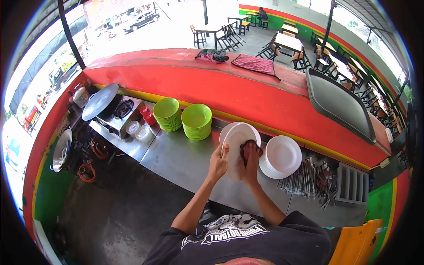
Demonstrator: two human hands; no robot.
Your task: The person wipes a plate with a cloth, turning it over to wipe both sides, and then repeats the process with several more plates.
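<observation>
A white bowl (234, 152) is held tilted above the steel counter. My left hand (218, 162) grips its left rim, thumb on the near face and fingers behind. Inside the bowl, my right hand (251, 164) presses a dark red cloth (244, 151) against the surface. Behind the held bowl, part of another white bowl (226, 131) shows; what it rests on is hidden. Just right of my right hand stands a stack of white bowls (282, 157). Two stacks of green bowls, one at the left (166, 112) and one nearer (197, 121), stand left of my hands.
Cutlery (311, 181) lies spread right of the white stack, beside a grey divided tray (352, 183). A stove (121, 110) with a large lid (100, 102) stands far left. Behind the counter (176, 161) runs a red ledge (194, 81) bearing stacked trays (340, 106) and a pink cloth (254, 63).
</observation>
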